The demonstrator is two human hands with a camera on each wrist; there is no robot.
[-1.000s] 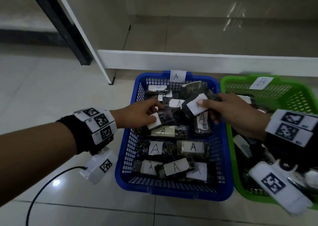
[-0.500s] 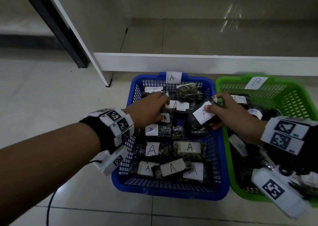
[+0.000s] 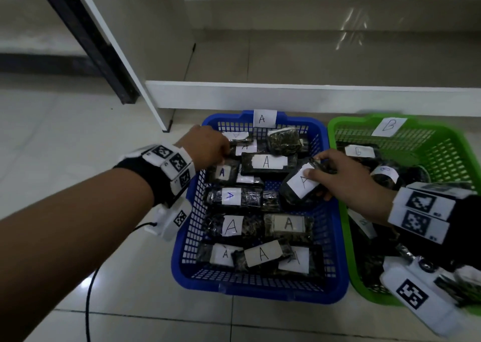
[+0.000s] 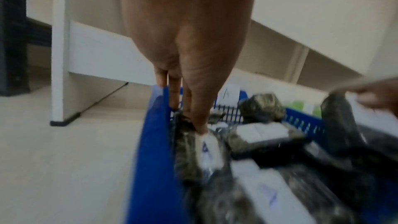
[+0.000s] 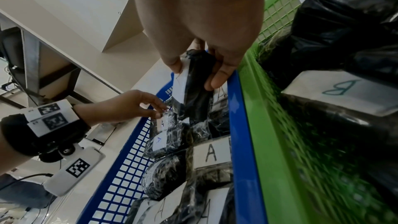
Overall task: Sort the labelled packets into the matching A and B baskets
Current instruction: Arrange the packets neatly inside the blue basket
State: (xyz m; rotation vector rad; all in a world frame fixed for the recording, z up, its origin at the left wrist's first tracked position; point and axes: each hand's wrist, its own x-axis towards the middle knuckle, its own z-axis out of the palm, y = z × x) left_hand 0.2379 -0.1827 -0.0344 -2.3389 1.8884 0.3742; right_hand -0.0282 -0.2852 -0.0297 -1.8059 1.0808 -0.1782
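Right hand (image 3: 346,177): thumb (image 5: 172,64) on the white label, fingers (image 5: 217,77) curled under, clamped on a dark A packet (image 3: 299,185) held tilted over the right side of the blue basket (image 3: 335,211), just inside its right wall. Left hand (image 3: 205,146): fingertips (image 4: 199,122) together, pinching the edge of a small A-labelled packet (image 3: 223,172) at the blue basket's far left corner; the wrist view there is smeared, so the grip's exact shape is hard to read. Around them, the blue basket is crowded with dark packets wearing white A labels, and a paper A tag (image 3: 264,118) sits on its far rim. Touching the blue basket's right wall stands the green basket (image 3: 455,149) with a B tag (image 3: 389,126) and B-marked packets inside. Beyond the blue basket runs a white shelf base (image 3: 286,94); a black cable (image 3: 89,302) trails on the tiled floor to its left. Compared with half a second ago, the right hand's packet has dropped lower toward the pile, and the left hand has slid back toward the far left corner.
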